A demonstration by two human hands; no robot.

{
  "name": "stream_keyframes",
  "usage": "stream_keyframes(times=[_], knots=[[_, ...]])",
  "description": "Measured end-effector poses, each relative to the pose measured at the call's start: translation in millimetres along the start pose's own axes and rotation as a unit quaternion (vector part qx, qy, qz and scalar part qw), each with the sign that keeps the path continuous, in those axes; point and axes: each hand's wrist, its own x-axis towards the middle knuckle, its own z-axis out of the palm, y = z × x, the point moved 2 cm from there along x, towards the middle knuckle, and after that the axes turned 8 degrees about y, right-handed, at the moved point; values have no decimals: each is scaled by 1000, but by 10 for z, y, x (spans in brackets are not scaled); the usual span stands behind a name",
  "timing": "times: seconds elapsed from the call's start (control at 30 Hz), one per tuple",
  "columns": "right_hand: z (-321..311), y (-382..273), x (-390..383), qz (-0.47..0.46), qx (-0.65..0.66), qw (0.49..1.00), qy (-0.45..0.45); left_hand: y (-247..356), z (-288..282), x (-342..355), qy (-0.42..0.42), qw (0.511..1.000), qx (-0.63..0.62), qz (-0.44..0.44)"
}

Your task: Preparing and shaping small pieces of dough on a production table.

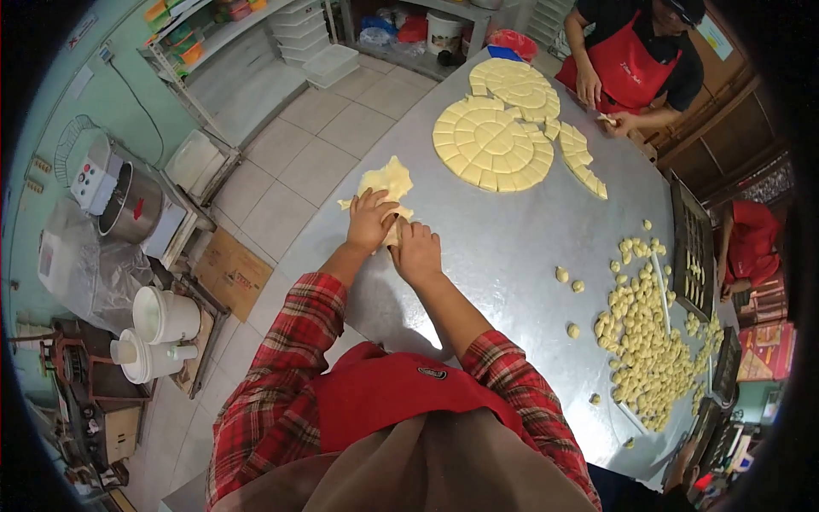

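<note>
The step in hand looked to be the shaping of a ragged dough sheet (388,177) by hand; it lay on the worktop (503,273), under the fingers of the left hand (372,222) and reaching beyond them, with a narrow part running back between both hands; the next move seemed to call for light, even pressure from both hands, since so thin and uneven a sheet could tear. The left hand came in slanting forward, palm down, its fingers stretched out and slightly parted over the dough; the right hand (418,254), just beside it and a little nearer the body, angled inward with fingers bent and thumb toward the left hand; whether either pinched the dough could not be told, as the hands hid the contact. Ahead and to the right of the hands lay a cut round (493,143); well off to their right spread a heap of small dough pieces (648,358).
</note>
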Motion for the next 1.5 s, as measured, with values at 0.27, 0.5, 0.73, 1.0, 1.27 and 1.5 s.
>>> stream_keyframes(times=[0.27, 0.5, 0.73, 1.0, 1.27, 1.5], knots=[[-122, 124, -348, -37, 161, 957, -239, -3, 38, 13, 37, 999, 1, -1], [-1620, 598, -951, 74, 204, 931, -294, 134, 54, -3, 26, 999, 30, 24], [-2463, 967, -1535, 318, 457, 808, -195, 2045, 53, -647, -207, 892, -394, 74], [-3026, 1080, -2011, 338, 438, 833, -21, 3251, -85, -1412, -469, 640, -585, -165], [-3181, 961, -2402, 165, 125, 978, -23, 3474, 108, -1616, -496, 686, -512, -143], [-3134, 1056, -2832, 303, 326, 866, -227, 3217, 479, -1907, -320, 764, -516, -218]])
